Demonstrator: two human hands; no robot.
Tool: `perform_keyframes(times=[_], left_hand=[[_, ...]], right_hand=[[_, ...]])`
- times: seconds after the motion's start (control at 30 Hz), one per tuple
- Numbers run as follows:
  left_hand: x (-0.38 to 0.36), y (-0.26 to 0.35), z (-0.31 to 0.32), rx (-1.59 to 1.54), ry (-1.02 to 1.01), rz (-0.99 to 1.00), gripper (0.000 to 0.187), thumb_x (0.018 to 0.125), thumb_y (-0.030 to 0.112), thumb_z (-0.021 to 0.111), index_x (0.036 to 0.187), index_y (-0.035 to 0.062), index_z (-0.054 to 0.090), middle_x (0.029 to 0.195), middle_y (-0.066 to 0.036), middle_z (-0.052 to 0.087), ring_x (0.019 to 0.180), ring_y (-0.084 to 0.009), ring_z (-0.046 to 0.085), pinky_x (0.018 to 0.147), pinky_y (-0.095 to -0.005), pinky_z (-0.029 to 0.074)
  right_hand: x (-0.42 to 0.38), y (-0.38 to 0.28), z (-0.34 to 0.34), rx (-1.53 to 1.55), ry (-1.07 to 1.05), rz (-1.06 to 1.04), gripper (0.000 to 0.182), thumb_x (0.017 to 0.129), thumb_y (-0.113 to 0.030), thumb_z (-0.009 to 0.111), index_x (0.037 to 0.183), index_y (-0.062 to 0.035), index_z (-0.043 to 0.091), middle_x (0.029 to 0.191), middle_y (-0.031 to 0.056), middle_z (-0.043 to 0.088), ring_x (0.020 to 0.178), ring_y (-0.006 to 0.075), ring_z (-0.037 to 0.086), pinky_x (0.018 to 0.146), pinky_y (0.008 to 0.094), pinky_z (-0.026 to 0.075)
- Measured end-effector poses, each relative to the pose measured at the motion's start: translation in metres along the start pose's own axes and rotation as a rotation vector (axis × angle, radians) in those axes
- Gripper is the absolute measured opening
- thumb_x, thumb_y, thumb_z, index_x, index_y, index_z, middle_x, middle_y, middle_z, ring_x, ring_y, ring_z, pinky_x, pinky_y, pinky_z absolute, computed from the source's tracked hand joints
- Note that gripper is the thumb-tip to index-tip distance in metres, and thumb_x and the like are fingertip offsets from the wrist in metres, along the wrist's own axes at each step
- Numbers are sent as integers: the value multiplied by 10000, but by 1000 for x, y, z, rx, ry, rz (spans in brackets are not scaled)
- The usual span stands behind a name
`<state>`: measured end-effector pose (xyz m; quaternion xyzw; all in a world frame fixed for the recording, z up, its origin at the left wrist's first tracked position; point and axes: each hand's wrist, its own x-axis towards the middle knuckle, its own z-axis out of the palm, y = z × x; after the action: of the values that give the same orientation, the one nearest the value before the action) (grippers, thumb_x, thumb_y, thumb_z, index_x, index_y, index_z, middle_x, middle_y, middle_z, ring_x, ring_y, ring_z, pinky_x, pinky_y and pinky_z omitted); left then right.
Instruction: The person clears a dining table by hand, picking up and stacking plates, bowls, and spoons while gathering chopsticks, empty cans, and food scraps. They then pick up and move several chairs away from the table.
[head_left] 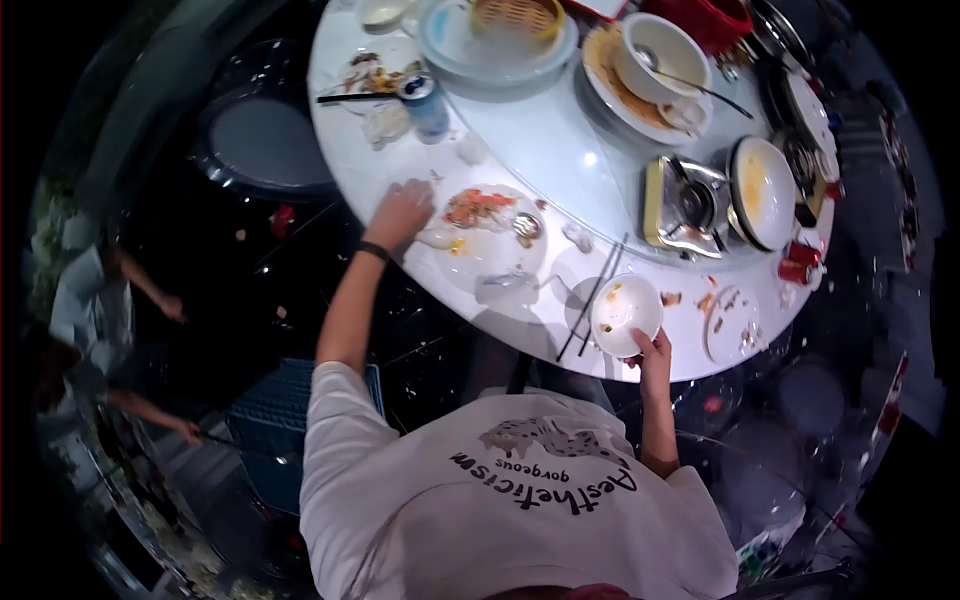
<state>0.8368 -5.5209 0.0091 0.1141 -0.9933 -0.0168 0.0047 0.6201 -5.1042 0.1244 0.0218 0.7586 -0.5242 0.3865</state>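
Note:
My right hand (652, 358) grips the rim of a small white bowl (627, 315), thumb on the inside, with bits of food left in it. The bowl is tilted above the table's near edge. My left hand (403, 210) is at the table's left edge, beside a plate (490, 262) with reddish food scraps (478, 208). Its fingers are smeared and small, so I cannot see whether they hold anything. A pair of dark chopsticks (592, 295) lies just left of the bowl.
A glass turntable (560, 150) carries a portable gas stove (688, 205), a white pan (765, 190), a large white bowl (660, 60) and a basket (517, 18). A blue can (424, 108) stands at the left. Another person (90, 310) with a tool is at far left, near a blue crate (270, 430).

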Motion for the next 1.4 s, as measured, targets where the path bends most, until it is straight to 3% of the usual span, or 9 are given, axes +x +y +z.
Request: perform_keyframes(times=[0.37,0.6,0.67,0.77,0.87,1.03,1.17,1.27,1.4], left_hand=[[-74,73,21,-182,161,-386,332,788,126,577,1090,3,514,1139,-150,519,1067,-317,480,893,-403,385],[-90,115,19,-122,214,-699,228,900,150,467,1020,-32,532,1041,-211,558,956,-357,533,811,-421,429],[-87,144,-3,-345,407,-877,249,933,189,444,998,-32,539,983,-231,572,905,-364,549,769,-423,436],[-78,193,-26,-463,330,-865,268,953,249,431,961,-2,526,781,-178,583,718,-311,569,624,-367,452],[-42,275,-34,-915,57,-817,274,945,269,438,939,1,493,730,-176,581,655,-297,572,573,-367,452],[38,405,-16,-1598,-259,-902,299,933,301,449,902,4,437,644,-172,578,549,-272,579,486,-367,452],[76,446,-9,-1329,-293,-967,331,923,328,458,872,7,392,575,-169,576,465,-253,584,417,-367,451],[81,468,-27,-721,-319,-879,456,903,442,442,944,-12,438,777,-252,621,730,-412,612,639,-525,465],[77,484,-36,-388,-289,-845,532,893,517,418,997,-2,483,826,-211,623,765,-411,608,644,-491,479]], right_hand=[[-8,58,-133,281,473,-40,172,847,-122,577,976,-14,544,698,51,593,463,118,522,395,217,388],[74,199,-191,329,370,79,254,878,-180,572,1059,-10,518,732,71,618,516,135,581,452,227,480],[76,194,-191,351,264,150,353,880,-281,566,1095,-7,509,801,97,629,610,163,608,526,245,498],[68,150,-198,175,132,312,509,882,-432,556,1148,-3,496,904,135,645,752,207,649,635,272,525],[51,109,-206,-619,481,-193,378,842,-301,623,1062,0,558,808,107,615,665,182,608,594,277,475],[56,84,-240,-411,578,-402,228,825,-164,621,979,1,588,764,87,577,642,171,545,599,295,453],[65,93,-291,-372,683,-383,229,811,-139,610,984,6,575,826,96,546,670,170,514,634,301,444],[80,120,-335,-414,729,-387,262,806,-159,621,988,20,561,809,100,537,669,168,512,636,312,443],[124,178,-382,-318,679,-276,348,808,-203,646,1033,32,524,759,100,570,656,160,551,605,305,458]])
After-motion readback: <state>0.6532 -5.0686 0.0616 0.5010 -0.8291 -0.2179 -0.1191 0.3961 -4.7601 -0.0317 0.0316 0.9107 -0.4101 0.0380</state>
